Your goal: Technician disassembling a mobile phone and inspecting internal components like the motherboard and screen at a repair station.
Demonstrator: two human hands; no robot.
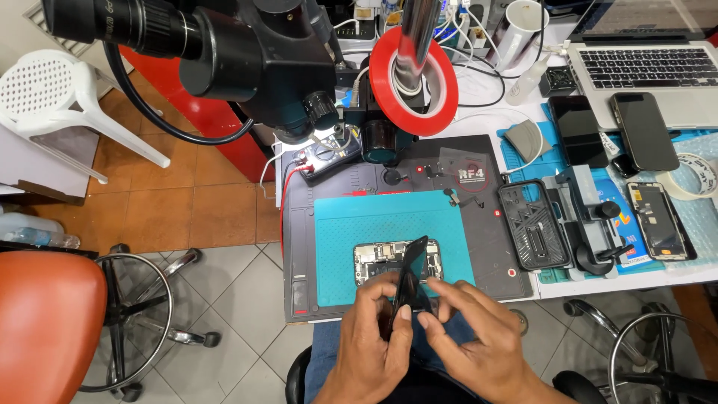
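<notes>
Pinched between both hands: 1 dark phone screen (413, 280), held on edge, tilted up over near edge of teal mat (389, 251). Left hand (374, 340) fingers closed on screen's near-left side, thumb up along it. Right hand (479, 329) fingertips closed on near-right edge, index stretched toward screen, wrist angled in from near right. Both forearms coming up from bottom of view, over lap.

Just beyond screen: 1 opened phone body (395, 261), flat on teal mat, insides showing, partly hidden by screen. Teal mat on 1 dark work mat (486, 224).

Right of mat: 1 black phone case (532, 224), 1 black clamp jig (591, 224), 1 bare display panel (658, 221). Further back: 2 dark phones (577, 129) side by side, 1 laptop (647, 71), 1 white tape roll (692, 176).

Far centre: 1 red tape roll (413, 82) on microscope post, 1 black microscope (224, 52) overhead left.

Floor left: 1 orange stool (45, 322), 1 white plastic chair (67, 97).
</notes>
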